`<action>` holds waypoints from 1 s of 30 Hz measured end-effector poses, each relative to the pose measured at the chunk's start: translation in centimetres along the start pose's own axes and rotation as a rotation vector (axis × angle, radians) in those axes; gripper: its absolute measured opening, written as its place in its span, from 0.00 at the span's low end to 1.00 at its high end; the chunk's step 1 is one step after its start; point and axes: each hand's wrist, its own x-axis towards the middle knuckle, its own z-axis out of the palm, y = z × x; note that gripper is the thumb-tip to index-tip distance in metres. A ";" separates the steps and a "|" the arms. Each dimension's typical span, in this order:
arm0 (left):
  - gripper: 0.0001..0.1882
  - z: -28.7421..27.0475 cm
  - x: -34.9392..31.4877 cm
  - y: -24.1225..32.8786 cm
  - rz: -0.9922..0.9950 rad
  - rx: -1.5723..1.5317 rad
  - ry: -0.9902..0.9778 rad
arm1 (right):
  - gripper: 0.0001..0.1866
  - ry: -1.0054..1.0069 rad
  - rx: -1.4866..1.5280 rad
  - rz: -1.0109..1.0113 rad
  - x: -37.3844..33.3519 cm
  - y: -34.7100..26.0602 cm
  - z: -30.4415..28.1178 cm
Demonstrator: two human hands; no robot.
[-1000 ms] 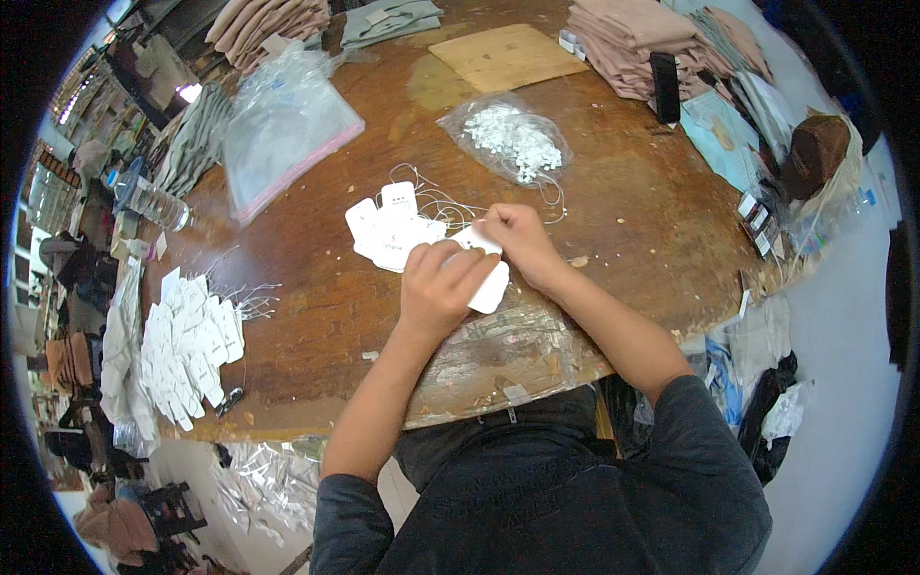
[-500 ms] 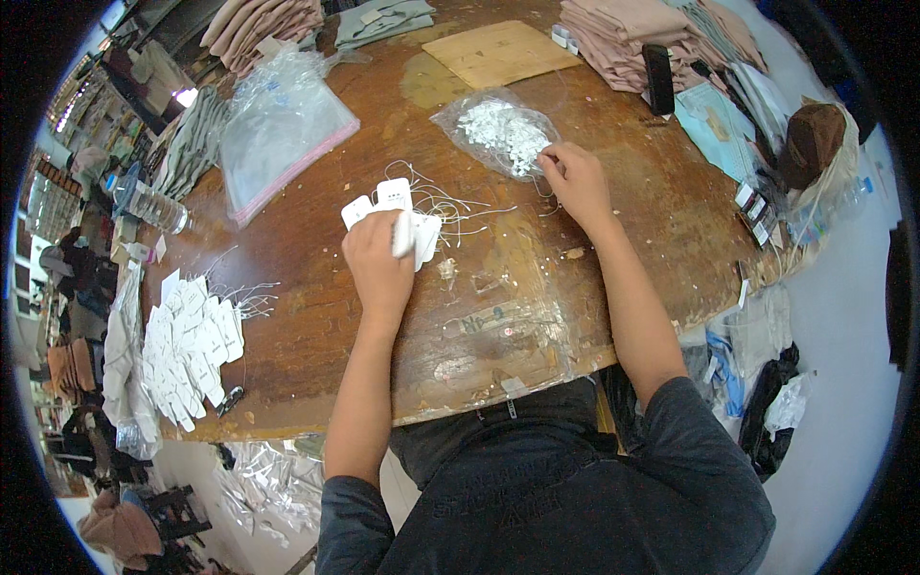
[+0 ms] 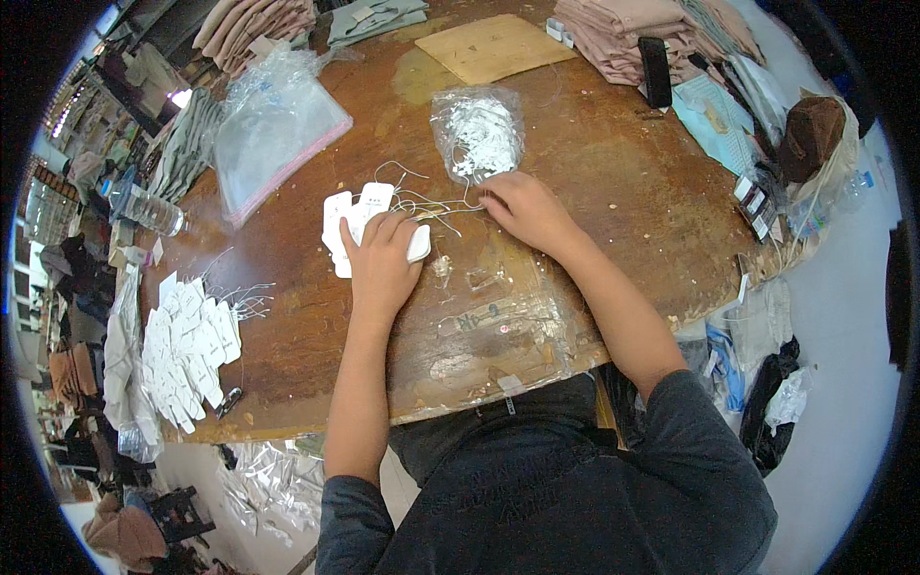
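My left hand (image 3: 381,261) rests on a small pile of white hang tags (image 3: 337,216) near the middle of the table. Its fingers curl over a small stack of tags (image 3: 419,244), whose edge shows by the fingertips. Thin white strings (image 3: 410,199) fan out from the pile toward the right. My right hand (image 3: 529,213) is closed in a pinch on a white string just below a clear plastic bag (image 3: 481,134) full of white string fasteners. The exact hold at its fingertips is partly hidden.
Strung white tags form a larger heap (image 3: 192,345) at the table's left, beside a small black tool (image 3: 229,402). Clear plastic sleeves (image 3: 278,144) lie far left near a water bottle (image 3: 153,208). Folded pink garments (image 3: 613,38) and a tan board (image 3: 494,50) are at the back.
My right hand has moved left and nearer, from the bag's right edge to below it, and the bag has shifted with it. My left hand has lowered its stack onto the tags.
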 end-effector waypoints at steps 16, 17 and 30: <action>0.17 0.1 -0.2 1.5 0.094 -0.235 0.127 | 0.06 -0.199 -0.319 0.131 -0.6 -0.7 -3.3; 0.17 0.1 -0.1 1.5 0.102 -0.237 0.129 | 0.06 -0.216 -0.399 0.130 -0.6 -1.4 -2.3; 0.16 0.2 0.0 2.3 0.286 -0.443 0.199 | 0.09 -0.147 0.978 0.268 -0.1 -1.3 0.0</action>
